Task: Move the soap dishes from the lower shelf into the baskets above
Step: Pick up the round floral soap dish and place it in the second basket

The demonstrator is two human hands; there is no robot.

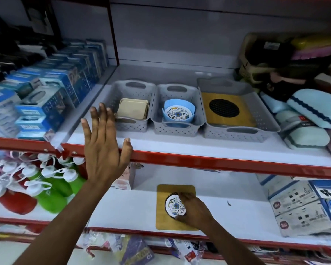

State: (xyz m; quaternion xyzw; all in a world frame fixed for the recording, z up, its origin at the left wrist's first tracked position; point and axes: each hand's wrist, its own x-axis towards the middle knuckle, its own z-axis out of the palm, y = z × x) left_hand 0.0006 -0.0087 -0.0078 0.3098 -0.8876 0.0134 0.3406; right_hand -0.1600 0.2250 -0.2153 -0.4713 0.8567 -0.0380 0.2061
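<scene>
On the lower shelf lies a wooden soap dish (161, 217) with a round floral dish (174, 205) on its middle. My right hand (193, 212) grips that floral dish from the right. My left hand (103, 148) is spread open in front of the upper shelf's red edge, just left of the baskets. Three grey baskets stand on the upper shelf: the left basket (131, 126) holds beige square dishes (132, 109), the middle basket (177, 129) holds blue floral round dishes (178, 112), the right basket (237, 132) holds a wooden dish with a black grille (227, 109).
Blue boxed goods (52, 96) fill the upper shelf's left section behind a clear divider. Light-blue soap cases (311, 119) lie right of the baskets. Red and green bottles (46, 184) sit lower left, white boxes (304, 205) lower right, a small pink box (125, 178) behind my left wrist.
</scene>
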